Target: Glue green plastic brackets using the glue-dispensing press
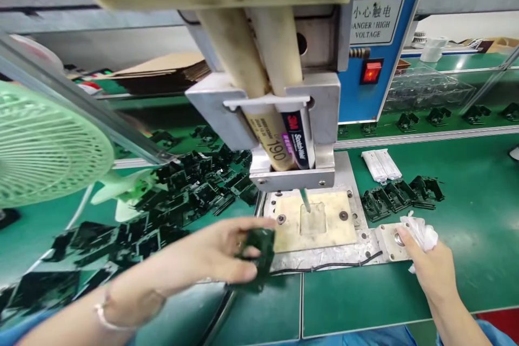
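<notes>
My left hand (219, 254) grips a dark plastic part (261, 254) between thumb and fingers, just left of the machine's base plate. My right hand (430, 265) is closed around a crumpled white tissue (421, 232), its thumb on or over the round metal button (400, 239) of a small plate; whether it presses cannot be told. Between the hands lies a cream fixture block (287, 227) with a shallow square recess. Above it, a two-barrel adhesive cartridge (279, 140) sits in a metal holder, its greenish nozzle (305, 200) pointing down at the recess.
Many dark plastic parts (194, 184) are heaped at left, near a green fan (48, 146). Several similar parts (399, 197) stand at right below white cartridges (381, 165). A blue machine box (381, 86) rises behind. A black cable (324, 267) crosses the base's front edge.
</notes>
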Available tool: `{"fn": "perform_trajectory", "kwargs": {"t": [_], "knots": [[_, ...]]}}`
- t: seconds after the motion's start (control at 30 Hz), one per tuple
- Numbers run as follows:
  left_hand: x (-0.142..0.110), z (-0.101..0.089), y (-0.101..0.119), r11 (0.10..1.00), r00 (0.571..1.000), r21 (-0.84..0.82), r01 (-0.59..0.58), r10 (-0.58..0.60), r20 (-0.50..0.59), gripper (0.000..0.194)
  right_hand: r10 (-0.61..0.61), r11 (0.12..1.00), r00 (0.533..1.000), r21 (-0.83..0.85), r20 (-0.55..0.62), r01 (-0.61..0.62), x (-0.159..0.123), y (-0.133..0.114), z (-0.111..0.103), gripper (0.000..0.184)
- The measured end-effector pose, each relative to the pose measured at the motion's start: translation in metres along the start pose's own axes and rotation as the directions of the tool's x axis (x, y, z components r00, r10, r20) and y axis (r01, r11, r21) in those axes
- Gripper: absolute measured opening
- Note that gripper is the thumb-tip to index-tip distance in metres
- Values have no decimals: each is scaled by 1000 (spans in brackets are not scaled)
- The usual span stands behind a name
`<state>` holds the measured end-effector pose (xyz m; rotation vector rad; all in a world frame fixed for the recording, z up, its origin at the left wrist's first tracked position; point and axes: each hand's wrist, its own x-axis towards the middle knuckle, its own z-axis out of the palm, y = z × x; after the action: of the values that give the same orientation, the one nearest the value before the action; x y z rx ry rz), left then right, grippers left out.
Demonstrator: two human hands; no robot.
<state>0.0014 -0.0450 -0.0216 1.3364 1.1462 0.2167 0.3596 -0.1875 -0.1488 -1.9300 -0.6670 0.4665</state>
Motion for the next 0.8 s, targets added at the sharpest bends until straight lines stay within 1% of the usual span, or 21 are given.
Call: {"fn": "perform_trajectory", "kwargs": {"t": [0.03,0.07,0.1,0.17,0.23,0.33,0.37,0.43,0.5,0.53,0.6,0.63,0.7,0.73,0.8], "knots": [[0,13,-10,997,992,-70,16,-7,122,76,-10,1000,1000,4,-4,10,0,0,0,61],[2,24,-16,994,978,-110,26,-3,210,74,-15,1000,1000,4,-6,15,1,0,0,61],[5,34,-17,990,965,-140,23,15,261,72,-18,1000,1000,0,-7,18,1,0,0,61],[16,49,-10,984,961,-177,-8,57,272,66,-16,1000,1000,-9,-1,16,1,-1,0,61],[30,57,4,977,965,-213,4,52,257,64,-9,1000,1000,-10,9,9,2,-1,-1,61],[49,62,22,957,978,-282,63,-3,206,54,4,1000,1000,5,18,-4,2,-1,0,62],[55,62,25,954,981,-294,63,-6,192,51,7,1000,1000,10,17,-7,2,-1,0,63],[65,60,26,959,986,-282,9,38,160,48,9,1000,1000,8,16,-9,2,-1,0,63],[72,56,23,971,984,-217,-99,127,121,49,0,1000,1000,0,13,0,2,-1,0,62],[74,54,21,975,980,-158,-154,171,98,49,-5,1000,1000,-3,12,5,3,-1,0,61],[77,51,16,970,969,20,-241,239,62,52,-3,1000,1000,1,13,3,3,-1,0,59],[77,51,13,953,962,131,-274,273,27,55,-1,1000,1000,9,12,1,3,-1,0,59],[76,51,9,886,937,347,-306,345,-54,64,-2,1000,1000,20,8,2,3,0,0,59],[74,51,7,850,920,422,-316,382,-81,68,-9,1000,1000,24,4,8,3,0,0,59],[67,47,3,805,897,496,-325,428,-107,79,-27,999,1000,25,-8,27,3,1,0,59]]}}
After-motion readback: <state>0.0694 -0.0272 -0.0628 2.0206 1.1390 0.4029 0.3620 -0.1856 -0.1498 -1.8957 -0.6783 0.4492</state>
